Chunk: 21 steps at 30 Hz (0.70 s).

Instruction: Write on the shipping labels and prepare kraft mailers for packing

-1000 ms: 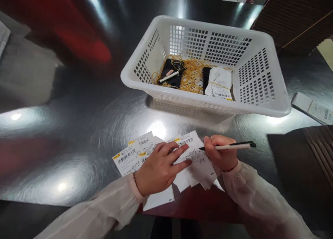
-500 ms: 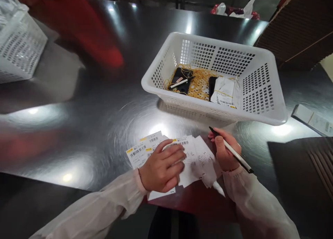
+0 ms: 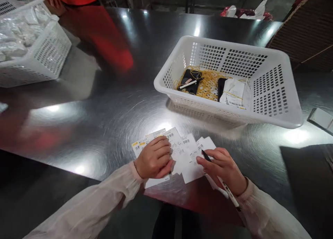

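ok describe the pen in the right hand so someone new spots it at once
On the metal table stands a white basket holding yellow rubber bands; look nearer the camera, to the right hand over the paper slips. The pen slants through that hand, black at the tip and white along the barrel. Unlike the similar pen lying in the basket, it is held.

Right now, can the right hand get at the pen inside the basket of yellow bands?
Probably, from above: the basket is open-topped and the pen in it looks uncovered. But the near wall blocks a straight path, and the right hand holds another pen.
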{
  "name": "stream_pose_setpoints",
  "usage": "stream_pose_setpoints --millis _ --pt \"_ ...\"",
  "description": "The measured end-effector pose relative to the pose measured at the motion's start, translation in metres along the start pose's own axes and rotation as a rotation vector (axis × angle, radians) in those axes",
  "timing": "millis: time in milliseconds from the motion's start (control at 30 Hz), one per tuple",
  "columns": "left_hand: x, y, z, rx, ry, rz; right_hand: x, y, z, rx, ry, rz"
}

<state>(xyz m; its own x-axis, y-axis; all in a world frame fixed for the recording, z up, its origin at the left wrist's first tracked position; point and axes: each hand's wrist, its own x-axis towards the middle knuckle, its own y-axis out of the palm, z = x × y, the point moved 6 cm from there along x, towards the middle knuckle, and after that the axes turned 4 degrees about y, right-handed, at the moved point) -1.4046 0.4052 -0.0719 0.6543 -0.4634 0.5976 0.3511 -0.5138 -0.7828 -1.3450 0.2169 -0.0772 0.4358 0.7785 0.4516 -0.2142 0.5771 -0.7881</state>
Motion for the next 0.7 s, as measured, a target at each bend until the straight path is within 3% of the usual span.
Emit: stream_pose_setpoints --millis 100,167,267,367,433,500,600,700 --pt "0.008 0.005 -0.002 0.002 -0.028 0.036 0.001 -0.005 -0.003 0.043 0.039 -0.057" --pt "0.012 0.015 -0.007 -0.044 -0.022 0.111 0.008 -0.011 -0.013 0.130 0.152 -0.137" --pt "0.014 0.029 -0.012 -0.075 -0.024 0.187 0.021 -0.011 -0.035 0.294 0.470 -0.221" --pt "0.012 0.033 -0.010 -0.083 -0.063 0.167 0.030 0.007 -0.052 0.444 0.797 -0.173" --pt "0.011 0.032 -0.009 -0.092 -0.072 0.163 0.032 0.019 -0.055 0.464 0.898 -0.147" --pt "0.011 0.031 -0.008 -0.093 -0.072 0.170 0.033 0.021 -0.055 0.401 0.869 -0.221" --pt "0.011 0.031 -0.008 -0.093 -0.077 0.183 0.032 0.014 -0.050 0.284 0.714 -0.385" --pt "0.011 0.031 -0.008 -0.096 -0.085 0.191 0.035 0.012 -0.042 0.193 0.538 -0.368"
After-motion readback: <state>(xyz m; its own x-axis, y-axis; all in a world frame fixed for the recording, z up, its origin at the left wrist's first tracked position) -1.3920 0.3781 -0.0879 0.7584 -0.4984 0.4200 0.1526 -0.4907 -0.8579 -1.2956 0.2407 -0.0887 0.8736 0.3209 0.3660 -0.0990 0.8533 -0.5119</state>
